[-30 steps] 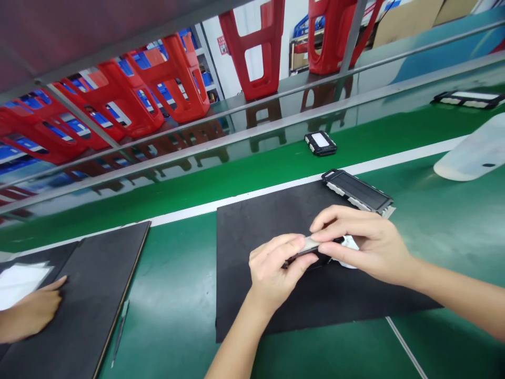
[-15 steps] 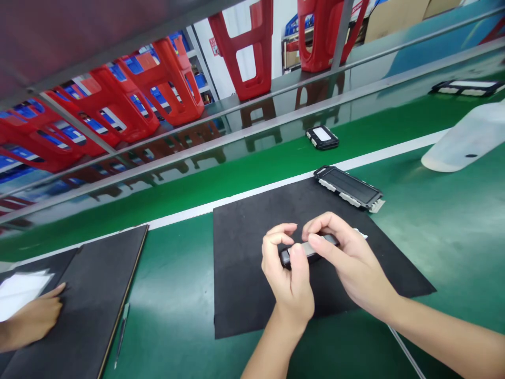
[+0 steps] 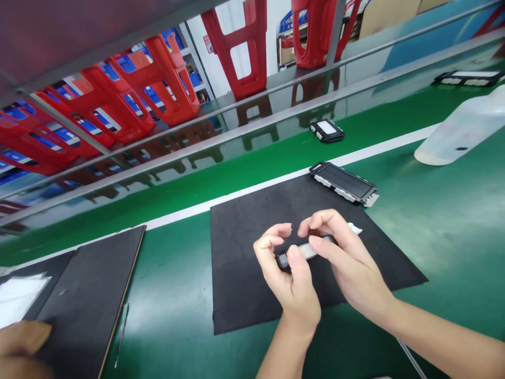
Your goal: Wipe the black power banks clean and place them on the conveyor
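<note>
One handheld device (image 3: 306,251), two hands (image 3: 294,284)

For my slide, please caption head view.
Left hand and right hand hold a grey-edged device over a black mat.

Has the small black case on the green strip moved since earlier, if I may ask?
Yes, rightward: the small black case now sits nearly below the metal post, no longer clearly left of it.
</note>
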`<state>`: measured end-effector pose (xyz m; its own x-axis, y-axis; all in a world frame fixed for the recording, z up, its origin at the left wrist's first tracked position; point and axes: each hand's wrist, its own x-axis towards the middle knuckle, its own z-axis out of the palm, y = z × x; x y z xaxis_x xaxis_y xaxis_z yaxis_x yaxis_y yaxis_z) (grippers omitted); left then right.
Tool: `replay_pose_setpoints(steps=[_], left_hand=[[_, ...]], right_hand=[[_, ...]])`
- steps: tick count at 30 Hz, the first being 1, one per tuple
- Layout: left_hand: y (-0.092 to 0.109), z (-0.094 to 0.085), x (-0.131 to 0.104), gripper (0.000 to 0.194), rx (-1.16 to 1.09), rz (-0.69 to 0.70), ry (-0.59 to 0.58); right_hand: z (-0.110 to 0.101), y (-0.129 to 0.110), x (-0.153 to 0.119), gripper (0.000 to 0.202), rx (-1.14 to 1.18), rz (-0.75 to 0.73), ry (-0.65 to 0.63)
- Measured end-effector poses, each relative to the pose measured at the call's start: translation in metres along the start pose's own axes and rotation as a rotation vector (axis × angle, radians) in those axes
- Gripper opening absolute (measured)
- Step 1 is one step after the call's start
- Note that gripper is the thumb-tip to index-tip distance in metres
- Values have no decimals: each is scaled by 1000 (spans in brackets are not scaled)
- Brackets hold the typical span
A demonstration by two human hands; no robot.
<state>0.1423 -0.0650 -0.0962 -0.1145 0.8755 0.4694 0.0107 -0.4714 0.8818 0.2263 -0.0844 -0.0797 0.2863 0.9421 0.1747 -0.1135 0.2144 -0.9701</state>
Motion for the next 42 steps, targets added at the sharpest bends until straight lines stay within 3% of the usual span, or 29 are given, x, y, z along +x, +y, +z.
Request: replay_pose_setpoints(steps=[15, 21, 29, 34, 42], left_hand=[[4, 1, 2, 14, -15, -65, 19], [2, -2, 2, 8, -85, -115, -20], [-1, -4, 6, 6, -128, -81, -55], [0, -5, 8, 13, -156, -150, -48], [-6, -7, 4, 18, -191, -39, -100]], right_hand=[[5, -4, 2, 16, -162, -97, 22], [3, 0, 5, 4, 21, 35, -11], [0, 4, 5, 5, -126, -132, -58], [0, 0, 9, 4, -93, -55, -93], [1, 0, 4, 11, -167, -100, -80]])
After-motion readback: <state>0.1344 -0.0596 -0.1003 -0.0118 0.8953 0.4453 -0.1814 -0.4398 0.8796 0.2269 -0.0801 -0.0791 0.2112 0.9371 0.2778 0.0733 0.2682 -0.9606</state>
